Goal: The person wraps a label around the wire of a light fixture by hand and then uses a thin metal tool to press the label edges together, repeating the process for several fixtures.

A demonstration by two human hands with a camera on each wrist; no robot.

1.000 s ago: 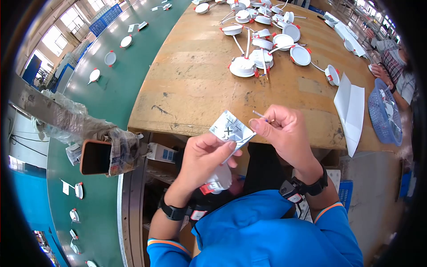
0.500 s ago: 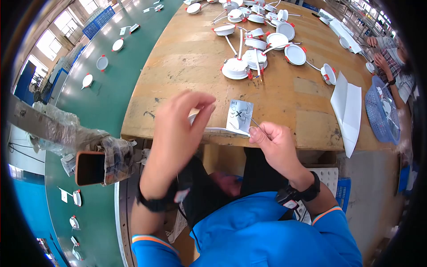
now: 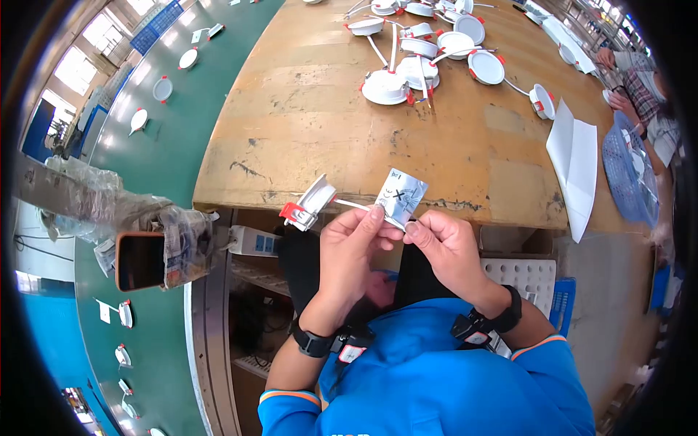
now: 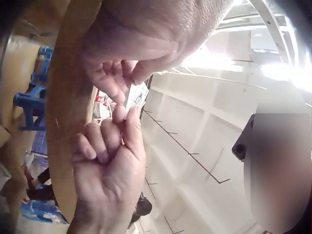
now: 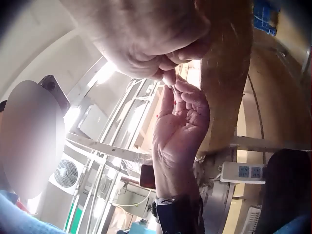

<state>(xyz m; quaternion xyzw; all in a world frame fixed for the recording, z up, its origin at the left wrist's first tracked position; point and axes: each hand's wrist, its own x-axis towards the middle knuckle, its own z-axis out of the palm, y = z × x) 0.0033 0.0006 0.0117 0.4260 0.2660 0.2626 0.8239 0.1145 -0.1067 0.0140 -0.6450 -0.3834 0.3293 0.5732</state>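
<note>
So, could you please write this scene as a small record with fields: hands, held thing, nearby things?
left hand: pinches the printed label at its lower edge
right hand: pinches the same label's lower corner
nearest lamp: white, red clip, at the table edge, its wire running toward the hands
far end of table: pile of white lamps
right side: white paper, blue basket

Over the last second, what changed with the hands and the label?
The left hand let go, lifted, then came back and pinches the silver label again. A white downlight now shows at the table edge. The right hand kept its pinch.
</note>
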